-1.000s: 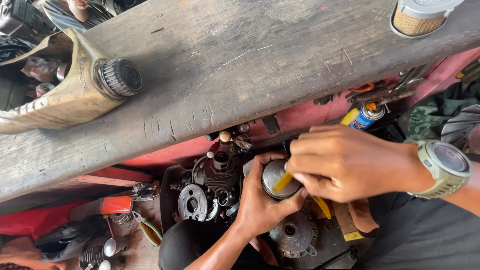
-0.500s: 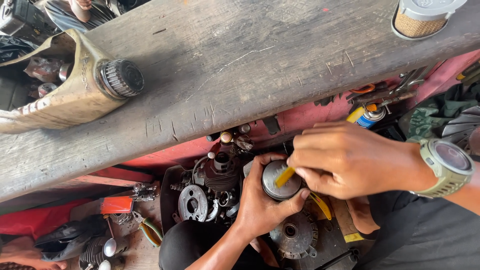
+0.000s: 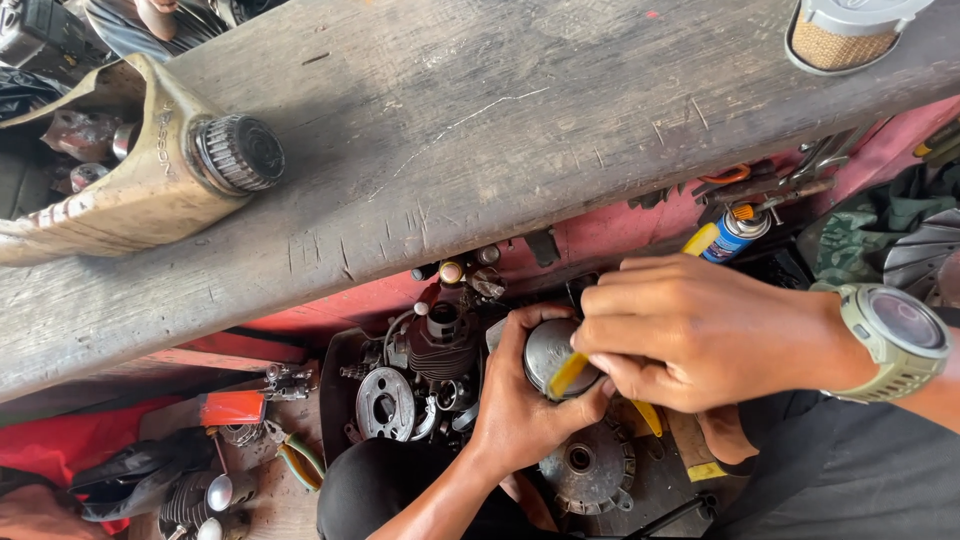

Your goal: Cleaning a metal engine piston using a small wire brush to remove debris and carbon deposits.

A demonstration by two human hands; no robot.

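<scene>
My left hand (image 3: pixel 520 415) grips a round grey metal piston (image 3: pixel 548 352) from below, just under the edge of a worn wooden bench (image 3: pixel 470 140). Over the piston's right side my right hand (image 3: pixel 700 330), with a green wristwatch (image 3: pixel 895 335) on its wrist, holds a yellow-handled tool (image 3: pixel 566 376) against the flat top. The tool's tip is hidden by my fingers.
A cut plastic jug with a black cap (image 3: pixel 160 185) lies on the bench at left, a filter canister (image 3: pixel 845 35) at top right. Below are engine parts: a cylinder (image 3: pixel 440 340), a flywheel (image 3: pixel 385 403), a round cover (image 3: pixel 590 465), pliers (image 3: pixel 295 460) and a spray can (image 3: pixel 735 230).
The yellow tool has shifted slightly across the piston top under my right hand. Both hands otherwise stay in place.
</scene>
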